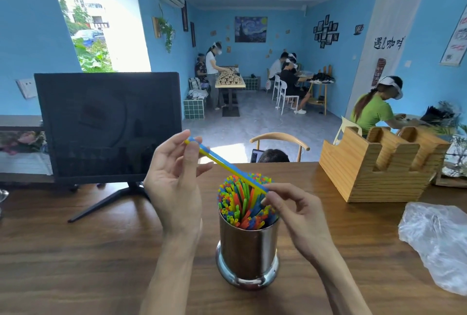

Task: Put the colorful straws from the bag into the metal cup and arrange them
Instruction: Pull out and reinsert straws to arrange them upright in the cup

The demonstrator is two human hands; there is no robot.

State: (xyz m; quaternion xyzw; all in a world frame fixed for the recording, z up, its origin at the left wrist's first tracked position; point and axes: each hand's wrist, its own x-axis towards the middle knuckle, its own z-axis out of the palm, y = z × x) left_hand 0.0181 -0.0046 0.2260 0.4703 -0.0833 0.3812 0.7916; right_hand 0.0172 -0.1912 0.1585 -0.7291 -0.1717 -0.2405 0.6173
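Metal cup (249,251): upright on the wooden table (88,251), nearest, between the two forearms.
Straws in cup (242,203): packed bundle of orange, green, blue and yellow, fanning above the rim.
Right hand (298,216): just right of the cup's rim, thumb and forefinger pinching the lower end of the held straws.
Held straws (227,163): one yellow, one blue, side by side, slanting up-left above the bundle.
Left hand (174,183): raised left of the cup, fingertips pinching the upper end.
Plastic bag (439,241): crumpled, clear, at the right edge of the table.
Wooden holder (379,170): behind, to the right.
Monitor (108,125): dark, behind, to the left.
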